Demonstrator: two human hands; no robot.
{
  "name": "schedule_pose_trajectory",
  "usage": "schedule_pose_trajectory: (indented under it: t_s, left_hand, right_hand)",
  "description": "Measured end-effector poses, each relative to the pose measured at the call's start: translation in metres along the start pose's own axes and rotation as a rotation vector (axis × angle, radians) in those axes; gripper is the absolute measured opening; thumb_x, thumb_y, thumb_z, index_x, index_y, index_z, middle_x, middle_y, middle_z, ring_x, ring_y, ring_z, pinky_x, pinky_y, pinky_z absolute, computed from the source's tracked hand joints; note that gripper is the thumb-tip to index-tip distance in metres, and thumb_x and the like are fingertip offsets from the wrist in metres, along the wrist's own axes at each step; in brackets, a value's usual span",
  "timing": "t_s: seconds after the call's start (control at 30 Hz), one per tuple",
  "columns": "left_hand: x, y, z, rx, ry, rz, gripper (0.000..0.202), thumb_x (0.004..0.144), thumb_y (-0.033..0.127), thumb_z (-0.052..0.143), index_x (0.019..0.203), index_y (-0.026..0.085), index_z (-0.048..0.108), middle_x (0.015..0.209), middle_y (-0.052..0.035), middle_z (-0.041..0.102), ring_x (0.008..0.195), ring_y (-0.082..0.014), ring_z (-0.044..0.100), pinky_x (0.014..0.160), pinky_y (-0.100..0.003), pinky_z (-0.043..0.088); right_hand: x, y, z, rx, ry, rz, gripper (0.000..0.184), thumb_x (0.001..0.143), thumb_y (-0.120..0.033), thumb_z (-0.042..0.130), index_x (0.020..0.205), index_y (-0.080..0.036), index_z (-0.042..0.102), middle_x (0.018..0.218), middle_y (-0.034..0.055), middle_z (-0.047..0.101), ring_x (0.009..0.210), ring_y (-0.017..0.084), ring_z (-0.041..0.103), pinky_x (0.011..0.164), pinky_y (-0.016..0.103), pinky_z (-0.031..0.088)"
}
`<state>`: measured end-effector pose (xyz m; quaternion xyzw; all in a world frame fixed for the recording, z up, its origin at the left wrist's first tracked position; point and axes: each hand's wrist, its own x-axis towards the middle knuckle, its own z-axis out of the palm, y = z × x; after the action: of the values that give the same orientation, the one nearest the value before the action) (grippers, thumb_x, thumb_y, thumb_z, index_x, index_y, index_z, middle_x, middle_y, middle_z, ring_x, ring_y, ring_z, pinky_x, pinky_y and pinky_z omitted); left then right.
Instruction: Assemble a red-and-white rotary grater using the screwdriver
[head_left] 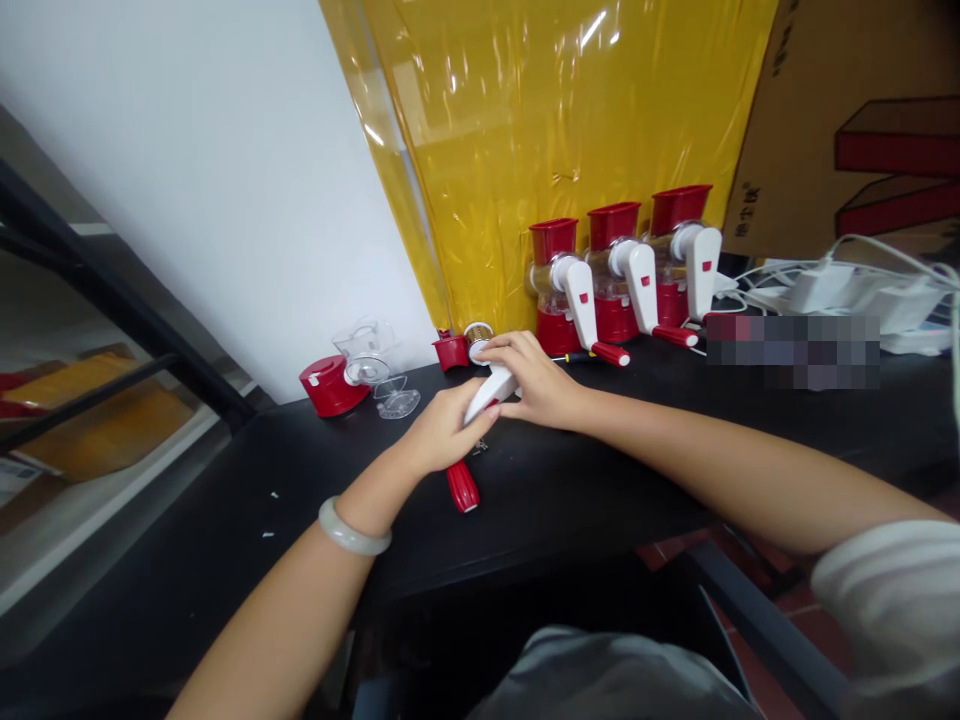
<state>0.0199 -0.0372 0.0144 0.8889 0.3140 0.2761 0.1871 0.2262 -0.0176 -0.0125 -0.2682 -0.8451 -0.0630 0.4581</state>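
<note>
My left hand (439, 432) is closed around a white crank handle (486, 392) whose red knob (463, 487) sticks out below the fist toward me. My right hand (534, 378) lies over the crank's upper end with fingers curled, fingertips touching a small round white and clear part (478, 340). Both hands rest on the black table (247, 500). A pale bangle (352, 530) circles my left wrist.
Three assembled red and white hand-crank grinders (622, 270) stand in a row at the back before a yellow plastic sheet. Left of the hands lie a red base (328, 385), clear plastic parts (371, 365) and a small red piece (451, 351). White chargers and cables (847, 285) sit at right.
</note>
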Motion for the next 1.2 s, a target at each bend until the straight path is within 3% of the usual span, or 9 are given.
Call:
schedule_pose_trajectory:
  t_s: [0.13, 0.27, 0.37, 0.5, 0.63, 0.7, 0.77, 0.97, 1.2]
  left_hand:
    - [0.000, -0.002, -0.001, -0.046, -0.006, -0.005, 0.028, 0.094, 0.041, 0.056, 0.106, 0.017, 0.065, 0.065, -0.0002, 0.065, 0.055, -0.0166, 0.062, 0.058, -0.027, 0.048]
    - [0.004, -0.005, -0.004, -0.330, -0.022, -0.158, 0.046, 0.094, 0.054, 0.050, 0.118, 0.017, 0.063, 0.069, -0.0015, 0.067, 0.048, -0.0149, 0.060, 0.046, -0.025, 0.047]
    - [0.009, -0.008, -0.008, -0.587, -0.083, -0.324, 0.055, 0.094, 0.064, 0.044, 0.103, 0.015, 0.067, 0.074, -0.0059, 0.070, 0.045, -0.0138, 0.060, 0.040, -0.023, 0.044]
    - [0.009, -0.011, -0.013, -0.838, -0.194, -0.454, 0.048, 0.092, 0.058, 0.055, 0.077, 0.013, 0.065, 0.059, -0.0045, 0.063, 0.046, -0.0133, 0.061, 0.047, -0.023, 0.050]
    - [0.005, -0.011, -0.015, -1.070, -0.361, -0.392, 0.035, 0.092, 0.048, 0.059, 0.097, 0.014, 0.063, 0.058, -0.0024, 0.066, 0.049, -0.0166, 0.065, 0.073, -0.037, 0.061]
    - [0.003, -0.012, -0.016, -1.116, -0.412, -0.343, 0.031, 0.094, 0.042, 0.057, 0.105, 0.013, 0.059, 0.059, -0.0034, 0.069, 0.049, -0.0166, 0.066, 0.091, -0.047, 0.057]
    - [0.002, -0.012, -0.018, -1.129, -0.413, -0.314, 0.028, 0.095, 0.036, 0.055, 0.109, 0.012, 0.056, 0.060, -0.0045, 0.071, 0.045, -0.0142, 0.064, 0.098, -0.050, 0.053]
    - [0.004, -0.013, -0.026, -1.131, -0.369, -0.304, 0.026, 0.093, 0.029, 0.054, 0.112, 0.012, 0.051, 0.063, -0.0067, 0.073, 0.033, -0.0090, 0.051, 0.082, -0.044, 0.060]
    - [0.003, -0.013, -0.027, -1.157, -0.348, -0.275, 0.037, 0.084, 0.026, 0.055, 0.117, 0.009, 0.049, 0.064, -0.0070, 0.073, 0.036, -0.0097, 0.051, 0.078, -0.041, 0.061]
  right_hand:
    - [0.001, 0.002, -0.001, 0.009, -0.014, -0.037, 0.053, 0.083, -0.038, 0.074, 0.129, -0.023, 0.052, 0.120, 0.0125, 0.057, 0.113, 0.030, 0.052, 0.097, 0.049, 0.046]
    - [0.003, 0.006, -0.003, 0.018, -0.030, -0.026, 0.055, 0.082, -0.045, 0.074, 0.128, -0.024, 0.054, 0.119, 0.0118, 0.058, 0.111, 0.029, 0.053, 0.096, 0.049, 0.047]
    - [0.005, 0.009, -0.006, 0.018, -0.026, -0.021, 0.052, 0.082, -0.045, 0.074, 0.127, -0.026, 0.056, 0.118, 0.0108, 0.059, 0.112, 0.029, 0.055, 0.095, 0.048, 0.047]
    - [0.007, 0.011, -0.010, 0.000, 0.006, -0.023, 0.044, 0.084, -0.041, 0.072, 0.123, -0.026, 0.059, 0.118, 0.0100, 0.061, 0.113, 0.028, 0.058, 0.095, 0.047, 0.049]
    - [0.006, 0.010, -0.010, 0.001, 0.035, -0.058, 0.042, 0.087, -0.037, 0.070, 0.125, -0.025, 0.058, 0.119, 0.0113, 0.062, 0.114, 0.027, 0.059, 0.096, 0.048, 0.051]
    - [0.005, 0.010, -0.009, -0.006, 0.039, -0.071, 0.039, 0.090, -0.034, 0.066, 0.127, -0.025, 0.057, 0.121, 0.0121, 0.061, 0.115, 0.027, 0.059, 0.096, 0.049, 0.052]
    - [0.005, 0.010, -0.008, -0.023, 0.035, -0.070, 0.037, 0.093, -0.031, 0.062, 0.129, -0.026, 0.056, 0.126, 0.0127, 0.060, 0.120, 0.028, 0.058, 0.099, 0.052, 0.051]
    - [0.004, 0.010, -0.007, -0.029, 0.042, -0.081, 0.040, 0.095, -0.024, 0.057, 0.134, -0.028, 0.051, 0.136, 0.0133, 0.055, 0.134, 0.029, 0.050, 0.106, 0.057, 0.047]
    - [0.004, 0.010, -0.009, -0.037, 0.079, -0.122, 0.045, 0.093, -0.021, 0.058, 0.137, -0.027, 0.048, 0.136, 0.0135, 0.055, 0.136, 0.029, 0.048, 0.107, 0.057, 0.046]
